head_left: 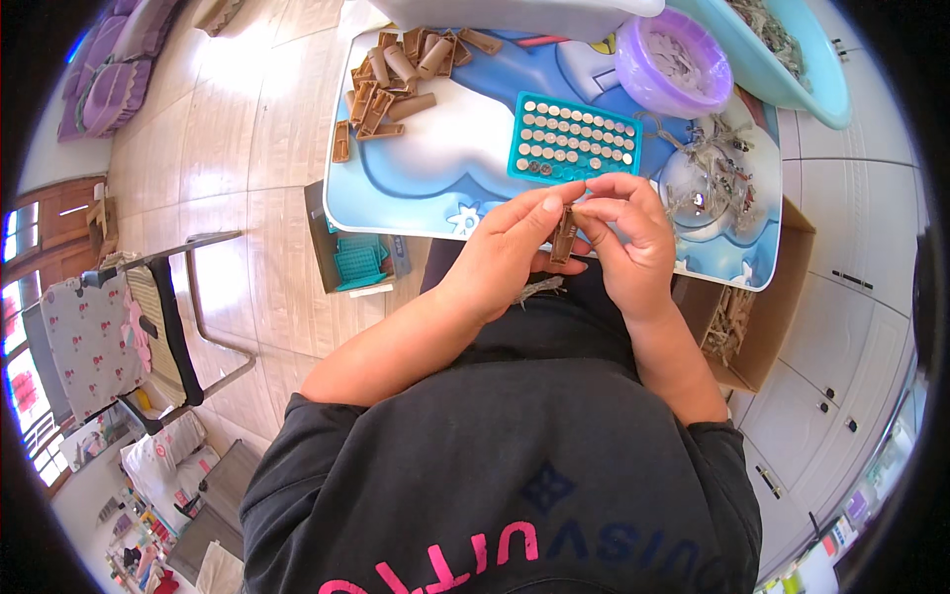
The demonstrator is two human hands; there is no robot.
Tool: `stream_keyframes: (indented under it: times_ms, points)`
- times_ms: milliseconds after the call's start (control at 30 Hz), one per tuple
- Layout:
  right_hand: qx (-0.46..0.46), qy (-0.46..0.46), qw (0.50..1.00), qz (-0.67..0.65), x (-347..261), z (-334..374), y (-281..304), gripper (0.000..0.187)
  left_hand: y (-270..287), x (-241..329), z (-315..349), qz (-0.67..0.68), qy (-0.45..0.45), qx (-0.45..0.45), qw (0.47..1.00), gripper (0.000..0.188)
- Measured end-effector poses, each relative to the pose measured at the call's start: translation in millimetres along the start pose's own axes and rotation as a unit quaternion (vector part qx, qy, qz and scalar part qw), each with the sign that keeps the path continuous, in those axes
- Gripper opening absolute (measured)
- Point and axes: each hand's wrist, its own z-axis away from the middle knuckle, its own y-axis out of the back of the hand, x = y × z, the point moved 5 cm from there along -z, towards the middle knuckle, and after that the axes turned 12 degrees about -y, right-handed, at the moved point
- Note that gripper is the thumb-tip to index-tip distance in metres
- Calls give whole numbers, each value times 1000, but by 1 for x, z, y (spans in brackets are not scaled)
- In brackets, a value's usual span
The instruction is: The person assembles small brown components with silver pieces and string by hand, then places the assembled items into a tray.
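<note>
My left hand [500, 243] is closed around a small brown plastic casing [563, 243], its open hollow side facing up, just off the table's near edge. At the casing's upper end, the fingers of my right hand [633, 243] are pinched together; whatever tiny part they may hold is hidden. Thin pale wires [540, 288] hang below my left hand. Just beyond both hands lies a teal tray [518, 148] with rows of silver button cells [577, 129]; several slots in its nearest rows have no cell. To its right, bundled wires with small parts [714, 163] rest on the table.
More brown casings [396, 74] are heaped at the table's [445, 148] far left. A purple basin [643, 84] and a light-blue tub [826, 94] stand far right. Cardboard boxes flank the table: one with teal trays [358, 262] at left, another with wires [729, 322] at right.
</note>
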Motion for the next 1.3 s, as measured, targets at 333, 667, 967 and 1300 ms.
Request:
stream_keyframes:
  times_ms: [333, 667, 967, 1300]
  points:
    - [16, 61, 996, 60, -8, 5, 2, 16, 6, -4, -1, 19, 9, 45, 999, 33]
    - [58, 97, 966, 232, -27, 18, -9, 46, 11, -4, -5, 19, -87, 90, 992, 25]
    - [26, 38, 991, 126, -11, 27, -16, 29, 12, 3, -4, 33, -117, 102, 987, 25]
    - [-29, 59, 993, 101, -18, 24, -17, 23, 14, 2, -1, 35, -96, 105, 989, 26]
